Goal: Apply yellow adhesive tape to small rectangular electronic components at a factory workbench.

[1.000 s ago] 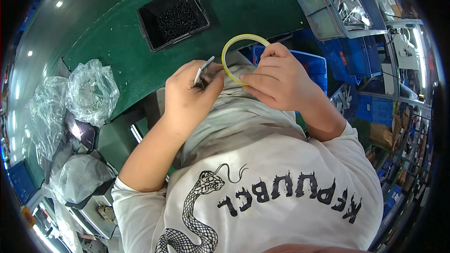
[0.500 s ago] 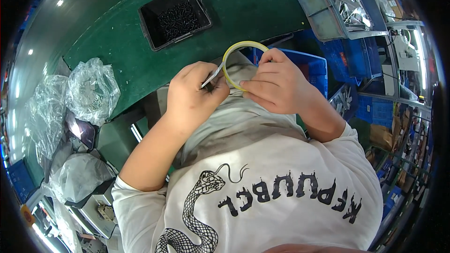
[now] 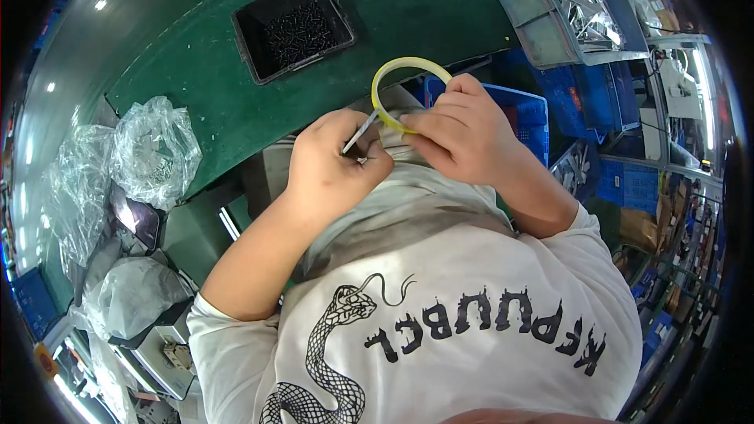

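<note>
My left hand is closed around a thin flat silvery strip, which sticks out between thumb and fingers. The upper end of the strip meets the near left edge of a narrow roll of yellow tape. My right hand grips that roll by its right side, with the thumb and fingers closed on it. The roll is a thin ring with a pale inner core, tilted in front of my lap. Whether any tape is stuck to the strip I cannot tell. The fingers hide the strip's lower part.
On the green table stands a black bin of small dark parts. Clear plastic bags lie at the left. A blue crate sits beyond my right hand, and a grey bin of metal pieces stands at the far right.
The tape roll has shifted slightly up and away from me in my right hand. My left hand has moved a little to the right, and the strip now meets the roll lower down.
</note>
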### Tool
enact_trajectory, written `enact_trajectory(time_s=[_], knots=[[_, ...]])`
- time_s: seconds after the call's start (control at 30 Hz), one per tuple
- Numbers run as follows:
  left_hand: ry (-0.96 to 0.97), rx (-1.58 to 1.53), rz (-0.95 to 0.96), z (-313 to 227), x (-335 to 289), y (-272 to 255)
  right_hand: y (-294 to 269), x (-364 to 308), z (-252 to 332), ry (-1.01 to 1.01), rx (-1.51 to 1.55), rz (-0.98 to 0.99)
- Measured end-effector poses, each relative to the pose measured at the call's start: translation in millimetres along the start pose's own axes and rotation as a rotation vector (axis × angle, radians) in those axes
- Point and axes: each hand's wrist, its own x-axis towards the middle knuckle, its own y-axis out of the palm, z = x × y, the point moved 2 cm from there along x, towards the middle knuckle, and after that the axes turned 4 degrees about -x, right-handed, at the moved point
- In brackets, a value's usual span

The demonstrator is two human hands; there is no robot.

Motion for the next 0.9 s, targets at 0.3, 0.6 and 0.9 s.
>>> enact_trajectory(time_s=[0.3,0.6,0.9], knots=[[0.004,-0.035,0.086,-1.2,1.4,1.6,16.8,2.0,-1.5,0.113,0.051,0.090],[-0.099,-0.396,-0.103,9.7,2.4,-1.3,12.8,6.2,-9.9,0.177,0.162,-0.058],[-0.373,-0.342,0.200,2.7,3.2,3.5,10.2,5.5,-12.8,0.286,0.147,-0.130]])
